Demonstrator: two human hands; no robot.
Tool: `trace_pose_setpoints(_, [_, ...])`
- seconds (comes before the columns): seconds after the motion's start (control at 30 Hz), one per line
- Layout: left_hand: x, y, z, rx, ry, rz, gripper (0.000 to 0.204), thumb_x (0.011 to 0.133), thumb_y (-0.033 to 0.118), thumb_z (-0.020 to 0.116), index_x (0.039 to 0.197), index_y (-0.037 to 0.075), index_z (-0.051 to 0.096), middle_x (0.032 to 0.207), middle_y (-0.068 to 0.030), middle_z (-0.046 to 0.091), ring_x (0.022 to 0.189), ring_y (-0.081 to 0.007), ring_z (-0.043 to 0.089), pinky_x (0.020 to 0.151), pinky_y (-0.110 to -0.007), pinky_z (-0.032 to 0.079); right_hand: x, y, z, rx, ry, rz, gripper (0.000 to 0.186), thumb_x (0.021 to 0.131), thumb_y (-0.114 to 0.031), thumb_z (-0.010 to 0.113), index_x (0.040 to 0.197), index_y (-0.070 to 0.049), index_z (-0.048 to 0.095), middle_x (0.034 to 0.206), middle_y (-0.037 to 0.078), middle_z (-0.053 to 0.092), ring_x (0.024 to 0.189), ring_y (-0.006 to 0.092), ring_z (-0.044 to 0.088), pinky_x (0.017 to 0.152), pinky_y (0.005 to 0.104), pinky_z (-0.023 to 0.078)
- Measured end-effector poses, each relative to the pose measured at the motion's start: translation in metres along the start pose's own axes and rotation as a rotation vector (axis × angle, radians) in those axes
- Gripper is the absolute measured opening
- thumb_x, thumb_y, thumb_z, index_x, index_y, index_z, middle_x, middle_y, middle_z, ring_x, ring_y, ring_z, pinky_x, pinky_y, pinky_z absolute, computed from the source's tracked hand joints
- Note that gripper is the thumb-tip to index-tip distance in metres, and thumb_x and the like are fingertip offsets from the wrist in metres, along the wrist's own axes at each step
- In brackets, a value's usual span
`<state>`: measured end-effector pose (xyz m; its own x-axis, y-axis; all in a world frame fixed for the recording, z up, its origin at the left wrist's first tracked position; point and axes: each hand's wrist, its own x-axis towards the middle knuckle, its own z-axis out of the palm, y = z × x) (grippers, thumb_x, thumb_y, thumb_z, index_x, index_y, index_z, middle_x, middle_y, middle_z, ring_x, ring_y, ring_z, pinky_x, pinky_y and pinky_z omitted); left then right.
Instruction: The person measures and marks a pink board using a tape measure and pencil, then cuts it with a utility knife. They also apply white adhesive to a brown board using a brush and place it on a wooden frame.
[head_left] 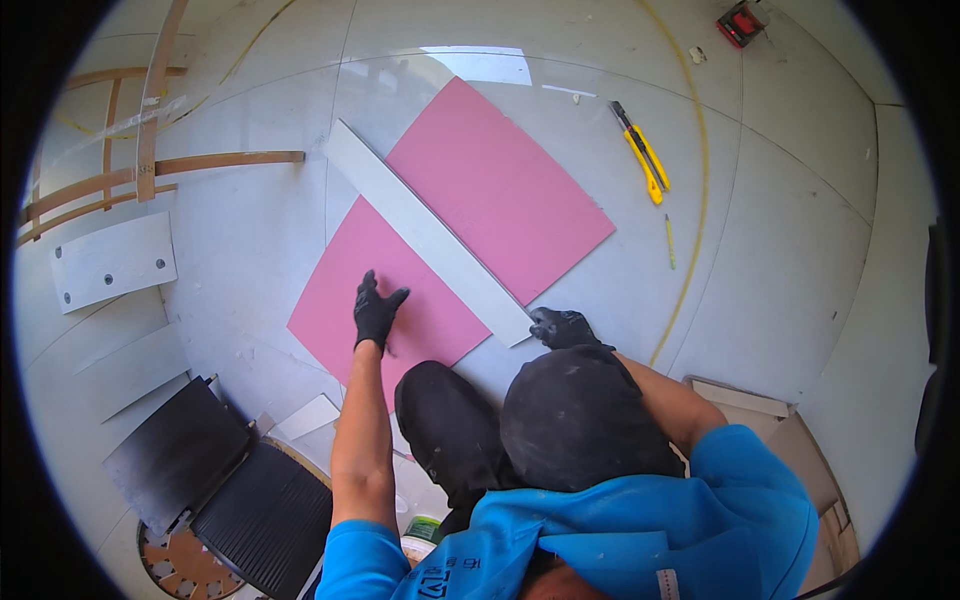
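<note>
A pink board (500, 190) lies on the floor with a long pale straightedge (430, 235) laid slantwise across it. My left hand (375, 310), in a black glove, is over the board's near-left part (340, 270), its thumb and fingers spread and holding nothing. At the near end of the straightedge is my right hand (562, 329), also gloved in black. Its fingers are curled in against that end, partly hidden by the hand itself. To the right lies a yellow utility knife (645, 160) with a black slide, apart from both hands.
A thin yellow-green stick (670, 242) rests below the knife. A red and black tool (740, 24) sits far right. Wooden frame pieces (150, 120) stand at left, above a white panel with dark spots (112, 260). A black chair (260, 510) is near left.
</note>
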<state>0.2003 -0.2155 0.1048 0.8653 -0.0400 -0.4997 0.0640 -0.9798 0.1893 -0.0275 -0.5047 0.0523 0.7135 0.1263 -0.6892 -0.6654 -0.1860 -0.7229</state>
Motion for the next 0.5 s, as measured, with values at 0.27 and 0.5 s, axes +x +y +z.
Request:
trace_pose_setpoints(0.27, [0.023,0.071,0.032,-0.039,0.196,0.126,0.105,0.07,0.05,0.08,0.145,-0.002,0.028,0.146,-0.023,0.037,0.138,-0.0359,0.032,0.112,-0.043,0.029,0.005,0.012,-0.003,-0.15,0.165,-0.057,0.028,0.093,-0.032,0.054,0.11,-0.01,0.057,0.091,0.014,0.067,0.086,0.035,0.064,0.076,0.0465,0.048])
trace_pose_setpoints(0.5, [0.041,0.096,0.046,0.019,0.26,0.105,0.113,0.064,0.059,0.08,0.146,0.0,0.03,0.146,-0.0298,0.034,0.138,-0.0415,0.03,0.111,-0.046,0.03,0.003,-0.001,-0.003,-0.13,0.175,0.02,0.03,0.092,-0.037,0.056,0.106,-0.01,0.06,0.097,0.012,0.068,0.093,0.0346,0.064,0.079,0.0462,0.048])
